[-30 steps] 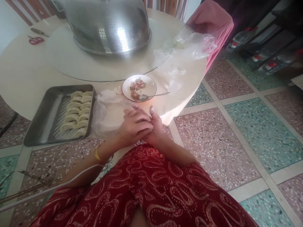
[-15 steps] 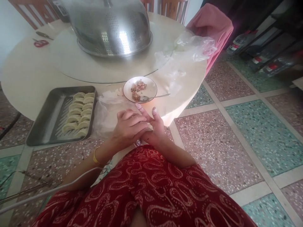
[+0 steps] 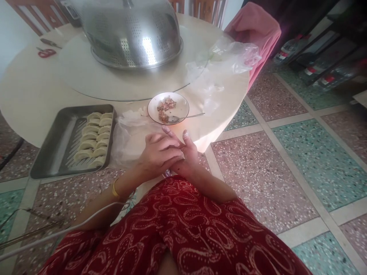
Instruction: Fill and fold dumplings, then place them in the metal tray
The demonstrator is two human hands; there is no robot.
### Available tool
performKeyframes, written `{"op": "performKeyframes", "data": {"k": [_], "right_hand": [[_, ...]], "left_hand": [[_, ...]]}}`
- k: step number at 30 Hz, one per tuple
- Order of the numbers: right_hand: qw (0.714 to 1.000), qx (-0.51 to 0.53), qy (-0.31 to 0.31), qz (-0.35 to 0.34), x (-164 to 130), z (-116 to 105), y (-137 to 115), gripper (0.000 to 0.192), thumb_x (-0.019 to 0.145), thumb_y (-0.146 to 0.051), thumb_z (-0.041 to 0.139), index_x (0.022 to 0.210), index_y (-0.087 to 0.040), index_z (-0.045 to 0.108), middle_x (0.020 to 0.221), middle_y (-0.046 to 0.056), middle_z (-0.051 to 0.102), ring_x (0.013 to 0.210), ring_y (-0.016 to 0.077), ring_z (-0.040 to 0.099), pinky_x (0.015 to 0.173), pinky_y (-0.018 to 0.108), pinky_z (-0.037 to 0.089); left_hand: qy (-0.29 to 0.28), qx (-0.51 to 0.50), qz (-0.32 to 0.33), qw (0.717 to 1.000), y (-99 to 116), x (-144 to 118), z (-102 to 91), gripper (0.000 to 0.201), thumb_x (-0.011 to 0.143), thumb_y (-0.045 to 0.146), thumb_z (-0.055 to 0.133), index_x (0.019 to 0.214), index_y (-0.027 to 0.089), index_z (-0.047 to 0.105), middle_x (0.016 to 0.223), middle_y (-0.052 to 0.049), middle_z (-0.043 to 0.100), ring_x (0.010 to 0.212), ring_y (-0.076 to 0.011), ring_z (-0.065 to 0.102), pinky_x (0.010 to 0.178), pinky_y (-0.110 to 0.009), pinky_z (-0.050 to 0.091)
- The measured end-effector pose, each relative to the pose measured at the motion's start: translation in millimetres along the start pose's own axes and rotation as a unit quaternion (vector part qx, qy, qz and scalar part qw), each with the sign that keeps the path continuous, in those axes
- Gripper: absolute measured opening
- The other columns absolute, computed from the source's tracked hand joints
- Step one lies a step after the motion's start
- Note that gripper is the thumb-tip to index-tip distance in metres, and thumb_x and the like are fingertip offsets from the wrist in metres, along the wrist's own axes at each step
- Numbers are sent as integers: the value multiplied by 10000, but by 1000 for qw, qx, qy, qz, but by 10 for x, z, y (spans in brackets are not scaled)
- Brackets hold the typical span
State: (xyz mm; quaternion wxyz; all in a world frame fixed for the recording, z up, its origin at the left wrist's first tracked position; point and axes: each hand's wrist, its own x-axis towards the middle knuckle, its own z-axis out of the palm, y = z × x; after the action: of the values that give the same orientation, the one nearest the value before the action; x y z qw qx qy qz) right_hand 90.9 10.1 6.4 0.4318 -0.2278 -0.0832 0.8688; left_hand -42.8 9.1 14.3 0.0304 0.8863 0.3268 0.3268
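Over the table's front edge my two hands are pressed together. My left hand (image 3: 157, 156) lies across the palm of my right hand (image 3: 189, 156), its fingers stretched and slightly bent. The right palm faces up, with thumb and a finger spread apart and white powder on their tips. Whatever may lie between the palms is hidden. Just beyond the fingertips is a white dish (image 3: 181, 100) with minced filling (image 3: 167, 104) and a spoon (image 3: 186, 117) resting in it. To the left, a dark metal tray (image 3: 57, 147) holds two rows of folded dumplings (image 3: 89, 135).
A perforated steel dome (image 3: 134, 36) stands on the glass turntable (image 3: 83, 82). Red scissors (image 3: 46, 52) lie at the far left. Thin plastic bags (image 3: 237, 57) are at the right, near a pink cloth (image 3: 255, 26). A clear plastic sheet (image 3: 126, 141) lies beside the tray.
The left hand has shifted very slightly right over the right palm. The whole view has drifted a little; the dish, tray and dumplings stay as they were.
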Motion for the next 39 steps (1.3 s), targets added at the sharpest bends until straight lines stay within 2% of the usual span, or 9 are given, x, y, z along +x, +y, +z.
{"op": "performKeyframes", "data": {"k": [7,12,17,22,25,28,31,34,39], "right_hand": [[999,29,-9,8,0,-45,-7,560,934,-608,287,1144,-237,650,863,39,698,720,145,627,621,238,548],[999,47,-2,15,-24,1,-22,589,964,-569,216,1113,-218,665,921,41,721,740,135,638,609,226,545],[999,38,25,12,-33,39,-25,593,981,-535,183,1077,-211,669,922,45,729,772,142,656,689,260,568],[1000,7,-19,-19,7,-17,29,556,935,-591,265,1071,-233,669,903,36,734,896,167,675,843,313,571],[999,1,-25,-32,18,-29,48,605,927,-583,188,1016,-227,670,868,6,721,951,142,678,938,290,517],[999,9,-19,-24,-4,-26,24,554,925,-581,263,1062,-234,673,874,13,720,931,161,681,914,336,544],[1000,16,7,-7,-47,-7,-17,517,913,-611,351,1129,-264,666,893,29,724,865,194,686,836,395,585],[999,15,30,-9,-65,17,-29,554,915,-637,311,1147,-275,661,909,45,738,840,222,689,812,441,588],[999,25,-17,-24,-29,10,9,567,941,-616,260,1175,-267,641,1081,50,745,904,229,687,845,475,574]], "left_hand": [[-13,-15,-30,999,3,-22,28,170,971,350,537,941,287,693,1018,-9,697,916,-228,573,831,-432,425],[-6,-27,-3,1000,-4,-12,2,149,968,314,561,928,236,681,1032,-28,690,939,-216,568,825,-414,408],[-28,-19,1,999,-7,-6,3,138,965,288,560,934,245,688,1074,-19,675,951,-216,555,841,-411,401],[-18,-15,4,1000,39,43,26,197,963,331,533,861,273,692,988,-24,677,873,-233,524,793,-413,418],[-30,-14,23,999,59,63,18,235,972,297,512,813,241,676,992,-24,664,885,-229,520,769,-387,427],[-38,-20,8,999,44,39,-6,213,982,371,517,975,233,679,1075,-33,667,954,-235,556,836,-410,428],[-10,-34,-27,999,1,-12,-45,271,960,449,545,1059,219,648,1068,-68,689,1006,-252,599,875,-451,429],[11,-26,-52,998,-25,-53,-82,143,944,368,593,964,236,643,1007,-50,707,1003,-242,628,871,-454,434],[42,-16,-43,998,15,-73,-47,25,916,231,612,899,231,631,926,-27,706,891,-206,626,801,-411,450]]}}
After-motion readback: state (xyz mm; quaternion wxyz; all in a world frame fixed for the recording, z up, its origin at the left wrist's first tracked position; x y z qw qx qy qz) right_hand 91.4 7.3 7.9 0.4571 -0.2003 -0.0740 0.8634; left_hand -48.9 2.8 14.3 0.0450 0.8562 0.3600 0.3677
